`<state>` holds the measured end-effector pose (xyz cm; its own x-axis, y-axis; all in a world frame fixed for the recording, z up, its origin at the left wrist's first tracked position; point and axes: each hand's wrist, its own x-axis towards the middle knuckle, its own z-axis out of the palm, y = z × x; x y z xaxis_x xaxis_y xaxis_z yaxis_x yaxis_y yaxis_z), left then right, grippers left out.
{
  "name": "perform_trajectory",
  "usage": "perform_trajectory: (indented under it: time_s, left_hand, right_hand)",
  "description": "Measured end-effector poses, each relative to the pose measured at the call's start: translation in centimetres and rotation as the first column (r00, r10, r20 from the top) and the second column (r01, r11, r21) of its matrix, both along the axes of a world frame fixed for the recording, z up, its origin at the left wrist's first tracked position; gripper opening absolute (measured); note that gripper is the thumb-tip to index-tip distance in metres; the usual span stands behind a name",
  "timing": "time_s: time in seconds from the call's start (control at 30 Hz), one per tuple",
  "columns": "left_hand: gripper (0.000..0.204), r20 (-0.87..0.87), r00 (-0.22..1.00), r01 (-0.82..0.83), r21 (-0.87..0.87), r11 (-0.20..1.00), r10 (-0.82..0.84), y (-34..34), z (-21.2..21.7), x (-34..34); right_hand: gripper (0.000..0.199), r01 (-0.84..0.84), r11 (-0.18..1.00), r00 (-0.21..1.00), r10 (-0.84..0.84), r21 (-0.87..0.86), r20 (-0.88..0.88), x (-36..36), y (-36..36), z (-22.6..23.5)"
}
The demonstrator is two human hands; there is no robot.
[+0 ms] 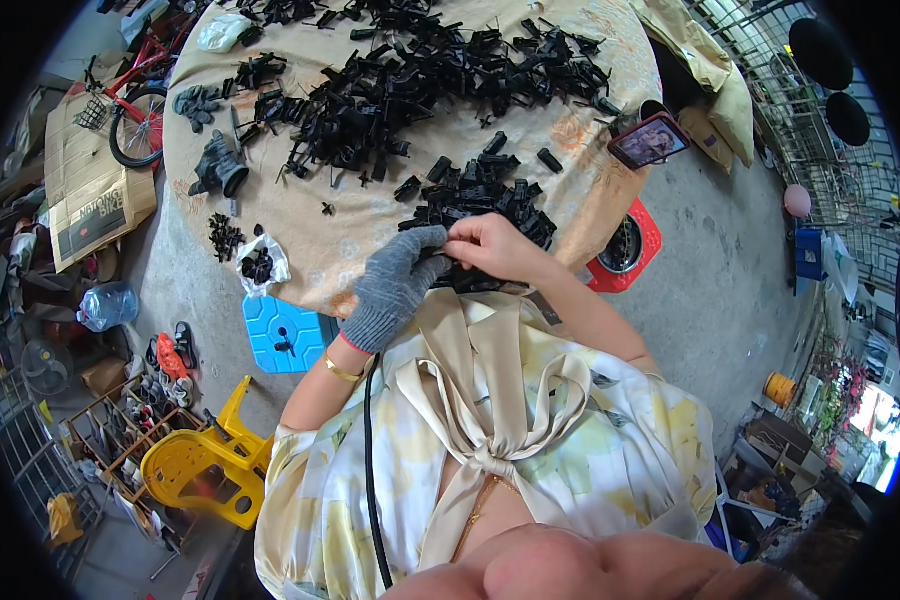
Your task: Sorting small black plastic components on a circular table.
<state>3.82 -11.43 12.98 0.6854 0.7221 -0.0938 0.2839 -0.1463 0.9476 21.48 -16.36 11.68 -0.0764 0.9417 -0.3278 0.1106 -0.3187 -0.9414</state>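
My left hand (395,283), in a grey knit glove, is closed with its fingertips pinched together near the table's front edge. Bare and closed as well, my right hand (495,247) meets the glove's fingertips. Whatever small piece lies between them is hidden by the fingers. Just beyond both hands is a pile of black plastic parts (480,195), short and blocky. A much larger heap of black plastic parts (370,105), many with thin prongs, spreads over the far part of the cloth-covered table (300,225).
Grey gloves (220,167) lie at the table's left, near a white bag of small black pieces (261,265). A phone (650,141) stands at the right edge. Below are a blue stool (282,335), a red stool (642,240) and a yellow chair (205,465).
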Motion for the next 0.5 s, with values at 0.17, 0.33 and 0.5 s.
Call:
perform_trajectory:
  time_s: [0.17, 0.33, 0.5]
  left_hand:
    - [0.053, -0.143, 0.99, -0.001, 0.014, 1.0, 0.003, 0.3, -2.6, -0.3]
    - [0.065, -0.151, 0.971, 0.213, 0.186, 0.959, -0.186, 0.6, -2.1, 0.0]
    - [0.06, -0.01, 0.989, 0.147, 0.001, 0.989, -0.147, 0.5, -2.3, -0.7]
  right_hand:
    - [0.031, 0.059, 0.961, 0.825, -0.199, 0.27, 0.529, 0.9, 6.4, -1.1]
    - [0.036, 0.267, 0.941, 0.659, -0.334, 0.205, 0.673, -0.4, 12.9, -5.9]
    - [0.033, 0.271, 0.949, 0.62, -0.299, 0.159, 0.726, -0.5, 14.6, -9.2]
